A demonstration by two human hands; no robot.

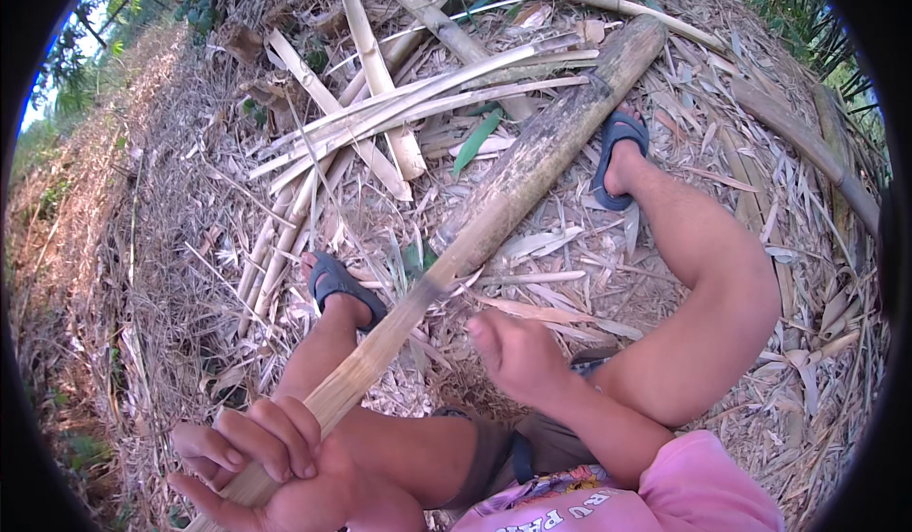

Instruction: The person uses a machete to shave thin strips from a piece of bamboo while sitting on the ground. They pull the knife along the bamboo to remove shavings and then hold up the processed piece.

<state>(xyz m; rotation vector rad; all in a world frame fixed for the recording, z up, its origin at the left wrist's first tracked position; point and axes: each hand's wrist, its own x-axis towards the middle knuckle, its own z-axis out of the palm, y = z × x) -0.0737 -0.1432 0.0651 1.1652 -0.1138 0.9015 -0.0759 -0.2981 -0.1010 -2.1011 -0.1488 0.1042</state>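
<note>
A long pale split bamboo strip (372, 356) slants up from the lower left, its far end against a thick bamboo pole (532, 166) on the ground. My left hand (275, 461) is wrapped round the strip's near part, the thumb beneath and fingers over it. A dark node band crosses the strip ahead of that hand. Just right of the strip, my right hand (527, 359) is curled into a fist with the thumb on top. Whatever it may hold is hidden, and it appears apart from the strip.
Several split bamboo strips (380, 119) lie crossed at the far left of the pole. My sandalled feet (344, 283) rest on either side of the pole's near end. Dry leaves and shavings litter the ground. Another bamboo pole (807, 142) lies at the far right.
</note>
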